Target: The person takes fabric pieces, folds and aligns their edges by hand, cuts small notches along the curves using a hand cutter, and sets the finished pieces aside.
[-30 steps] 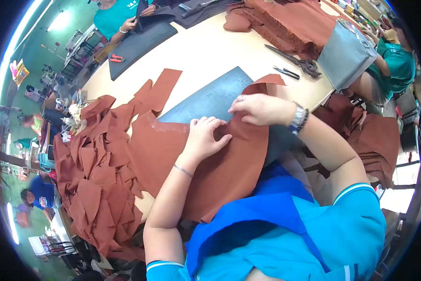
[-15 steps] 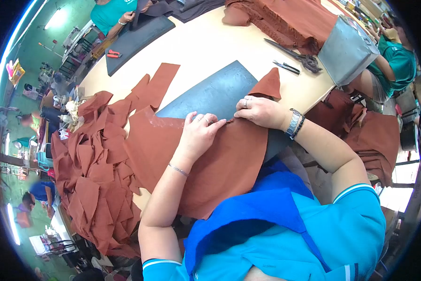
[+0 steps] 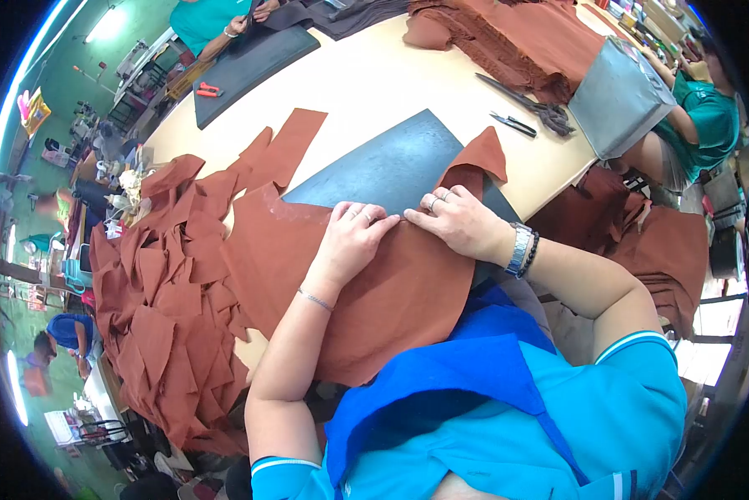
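A large rust-brown cloth piece [image 3: 391, 308] lies over the front of a dark board [image 3: 374, 171] and hangs toward my lap. My left hand [image 3: 358, 237] pinches its upper edge between thumb and fingers. Close beside it on the right, my right hand [image 3: 458, 221] grips the same edge, the two thumbs almost touching. Past my right hand, a pointed flap of the cloth [image 3: 483, 154] stands up over the board's right side. Whatever lies between the fingertips is too small to tell.
Brown cloth scraps [image 3: 162, 308] are heaped at the left. Snips [image 3: 514, 125], large dark shears [image 3: 520, 102] and a grey box [image 3: 620, 100] lie at the right. A red cutter [image 3: 209, 90] rests on another board. Co-workers sit across the table [image 3: 374, 75] and at the right.
My right hand has come down and left to the cloth edge, beside my left hand. The flap on the right, earlier folded over near my right hand, now stands up in a point.
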Demonstrator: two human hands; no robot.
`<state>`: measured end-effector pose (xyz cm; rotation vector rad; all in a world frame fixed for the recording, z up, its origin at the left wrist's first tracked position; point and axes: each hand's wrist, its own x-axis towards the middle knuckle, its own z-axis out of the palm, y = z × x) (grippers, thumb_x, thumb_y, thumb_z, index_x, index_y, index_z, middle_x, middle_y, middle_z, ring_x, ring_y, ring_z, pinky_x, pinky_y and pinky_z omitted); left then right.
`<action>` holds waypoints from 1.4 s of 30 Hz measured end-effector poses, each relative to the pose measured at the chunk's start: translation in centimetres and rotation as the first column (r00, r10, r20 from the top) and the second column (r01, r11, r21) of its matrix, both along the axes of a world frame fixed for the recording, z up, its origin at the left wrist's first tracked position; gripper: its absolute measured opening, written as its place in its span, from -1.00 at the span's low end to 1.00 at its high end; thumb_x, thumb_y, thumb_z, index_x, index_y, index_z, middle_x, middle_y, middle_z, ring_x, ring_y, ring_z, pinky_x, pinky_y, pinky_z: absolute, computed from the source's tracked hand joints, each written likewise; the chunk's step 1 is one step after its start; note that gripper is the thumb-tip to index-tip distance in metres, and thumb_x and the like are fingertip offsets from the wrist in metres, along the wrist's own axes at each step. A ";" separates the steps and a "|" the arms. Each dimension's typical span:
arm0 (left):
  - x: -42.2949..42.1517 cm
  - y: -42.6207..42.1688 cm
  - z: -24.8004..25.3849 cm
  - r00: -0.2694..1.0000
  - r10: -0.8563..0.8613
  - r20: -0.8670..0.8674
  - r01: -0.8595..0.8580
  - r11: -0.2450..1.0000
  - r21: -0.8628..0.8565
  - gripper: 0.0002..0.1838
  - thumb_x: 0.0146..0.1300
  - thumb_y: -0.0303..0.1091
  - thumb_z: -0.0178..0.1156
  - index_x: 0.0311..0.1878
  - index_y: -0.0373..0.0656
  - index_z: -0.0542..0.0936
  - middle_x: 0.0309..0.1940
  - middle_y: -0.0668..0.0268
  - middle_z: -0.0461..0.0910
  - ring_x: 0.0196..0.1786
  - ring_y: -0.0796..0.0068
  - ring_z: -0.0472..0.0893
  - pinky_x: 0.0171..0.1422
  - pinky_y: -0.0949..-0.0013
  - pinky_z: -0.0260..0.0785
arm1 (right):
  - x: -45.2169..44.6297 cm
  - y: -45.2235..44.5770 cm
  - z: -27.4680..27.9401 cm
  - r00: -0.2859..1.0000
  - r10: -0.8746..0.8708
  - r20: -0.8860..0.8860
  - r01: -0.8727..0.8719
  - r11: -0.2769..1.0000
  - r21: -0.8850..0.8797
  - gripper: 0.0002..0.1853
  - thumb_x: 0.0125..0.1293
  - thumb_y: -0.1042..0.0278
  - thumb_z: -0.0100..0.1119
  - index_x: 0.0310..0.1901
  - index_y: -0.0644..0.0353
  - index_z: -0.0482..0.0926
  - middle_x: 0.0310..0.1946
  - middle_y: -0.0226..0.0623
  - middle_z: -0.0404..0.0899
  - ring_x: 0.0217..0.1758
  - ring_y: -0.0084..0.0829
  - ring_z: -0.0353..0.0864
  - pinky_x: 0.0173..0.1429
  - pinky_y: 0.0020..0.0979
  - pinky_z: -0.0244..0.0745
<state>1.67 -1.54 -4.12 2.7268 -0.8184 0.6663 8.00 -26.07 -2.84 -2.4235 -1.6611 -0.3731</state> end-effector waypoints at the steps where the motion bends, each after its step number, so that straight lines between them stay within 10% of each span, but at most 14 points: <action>1: -0.1 0.1 0.0 1.000 0.003 -0.004 -0.003 1.000 -0.007 -0.70 0.14 -0.49 0.24 -0.08 0.09 0.74 -0.18 0.46 0.61 -0.10 0.41 0.60 0.14 0.23 0.39 | -0.3 0.1 0.2 1.000 -0.023 -0.019 0.022 0.999 -0.028 -0.64 0.31 0.33 0.02 0.08 0.25 0.59 -0.01 -0.26 0.58 0.04 -0.30 0.58 0.03 -0.30 0.46; 23: -1.2 3.8 -0.3 0.969 0.245 -0.027 -0.246 0.969 -0.039 -0.82 0.21 -0.38 0.31 -0.16 0.14 0.75 -0.20 0.49 0.63 -0.07 0.41 0.63 0.33 0.00 0.34 | -2.6 5.6 1.9 0.976 -0.211 0.054 0.217 0.932 -0.289 -0.37 0.41 0.34 -0.05 0.51 -0.31 0.28 0.04 -0.13 0.51 0.03 -0.24 0.56 -0.14 -0.19 0.55; 31: -1.9 4.9 0.6 0.944 0.312 -0.107 -0.329 0.919 -0.217 -0.78 0.22 -0.35 0.35 -0.05 -0.01 0.64 -0.02 0.24 0.57 0.14 0.17 0.54 0.40 -0.06 0.25 | -1.5 0.4 3.8 0.968 -0.145 -0.204 0.112 0.980 -0.163 -0.73 0.33 0.25 0.16 -0.03 0.20 0.53 -0.04 -0.15 0.53 0.04 -0.23 0.58 -0.02 -0.18 0.49; 37: -5.7 8.6 1.6 0.913 0.282 -0.294 -0.345 0.919 -0.191 -0.58 0.13 -0.25 0.45 0.04 -0.12 0.60 0.10 0.10 0.52 0.23 0.02 0.47 0.39 0.02 0.29 | -1.0 -2.0 2.9 0.797 -0.158 -0.583 0.179 0.984 -0.023 -0.74 0.26 0.25 0.33 -0.10 0.10 0.51 -0.23 -0.19 0.61 -0.12 -0.10 0.67 -0.09 -0.13 0.55; 42: -7.0 6.0 4.6 0.840 0.281 -0.464 -0.363 0.927 -0.097 -0.38 0.16 0.02 0.40 0.24 -0.09 0.57 0.24 0.12 0.51 0.32 0.00 0.45 0.43 0.01 0.26 | 7.3 -0.6 2.6 0.927 -0.226 -0.301 0.252 0.966 0.050 -0.90 0.25 0.42 0.13 -0.22 0.11 0.60 -0.35 -0.15 0.66 -0.20 -0.06 0.69 -0.13 -0.10 0.58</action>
